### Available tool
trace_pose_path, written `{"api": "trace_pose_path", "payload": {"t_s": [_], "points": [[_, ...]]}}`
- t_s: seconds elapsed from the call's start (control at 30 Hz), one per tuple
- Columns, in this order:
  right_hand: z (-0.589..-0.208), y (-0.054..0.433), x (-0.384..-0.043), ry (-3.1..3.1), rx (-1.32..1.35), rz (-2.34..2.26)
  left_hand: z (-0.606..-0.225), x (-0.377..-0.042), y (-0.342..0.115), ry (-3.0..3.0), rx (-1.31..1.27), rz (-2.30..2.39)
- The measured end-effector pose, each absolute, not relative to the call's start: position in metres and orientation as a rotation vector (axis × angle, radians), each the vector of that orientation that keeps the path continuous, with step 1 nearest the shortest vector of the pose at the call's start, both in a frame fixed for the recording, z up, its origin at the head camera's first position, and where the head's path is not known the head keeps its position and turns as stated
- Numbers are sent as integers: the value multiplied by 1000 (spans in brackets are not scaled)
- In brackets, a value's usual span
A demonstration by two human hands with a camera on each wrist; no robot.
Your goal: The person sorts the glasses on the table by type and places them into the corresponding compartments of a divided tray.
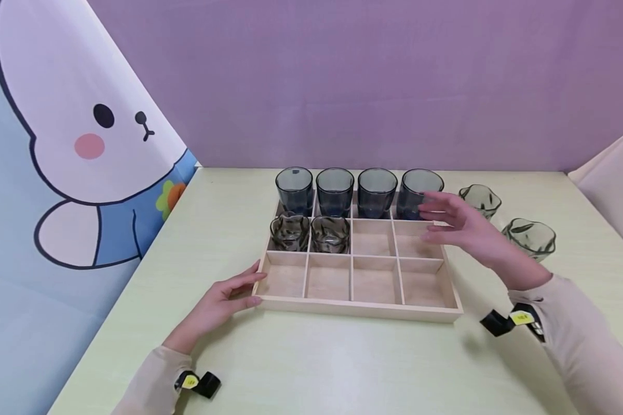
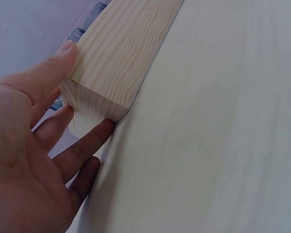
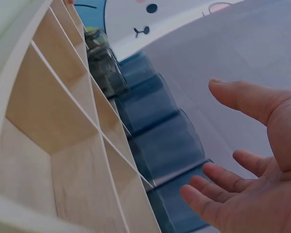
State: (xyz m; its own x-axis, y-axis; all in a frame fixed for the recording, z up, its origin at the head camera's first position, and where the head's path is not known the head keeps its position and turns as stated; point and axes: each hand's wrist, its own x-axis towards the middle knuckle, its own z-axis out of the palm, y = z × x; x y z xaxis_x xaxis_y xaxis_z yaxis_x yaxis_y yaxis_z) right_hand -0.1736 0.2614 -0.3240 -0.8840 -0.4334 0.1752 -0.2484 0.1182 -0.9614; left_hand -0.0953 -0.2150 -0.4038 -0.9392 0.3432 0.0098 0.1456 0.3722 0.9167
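My left hand [image 1: 220, 302] rests against the front left corner of a divided wooden box [image 1: 363, 308], its spread fingers touching the side. In the left wrist view the thumb lies along the upper edge of that corner [image 2: 102, 92]. My right hand [image 1: 459, 227] hovers over the box's right side with fingers extended and nothing held. Just beyond its fingertips stands a tall blue-grey glass [image 1: 412, 199], last in a back row of several. Two short wavy dark glasses [image 1: 289, 233] sit in the left compartments of the middle row. The front compartments hold nothing.
Right of the box two short wavy greenish glasses, a far one [image 1: 480, 200] and a nearer one [image 1: 530, 237], stand on the pale table [image 1: 342, 369]. The right forearm passes close beside the nearer one. A purple cloth [image 1: 342, 86] hangs behind the table.
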Motion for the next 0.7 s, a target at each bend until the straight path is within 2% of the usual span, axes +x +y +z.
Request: {"api": "trace_pose_path", "payload": {"t_s": [0.7], "points": [[-332,321,-164,2086,-608,-2255,-403,-96,-216,2444,452,1612]]}}
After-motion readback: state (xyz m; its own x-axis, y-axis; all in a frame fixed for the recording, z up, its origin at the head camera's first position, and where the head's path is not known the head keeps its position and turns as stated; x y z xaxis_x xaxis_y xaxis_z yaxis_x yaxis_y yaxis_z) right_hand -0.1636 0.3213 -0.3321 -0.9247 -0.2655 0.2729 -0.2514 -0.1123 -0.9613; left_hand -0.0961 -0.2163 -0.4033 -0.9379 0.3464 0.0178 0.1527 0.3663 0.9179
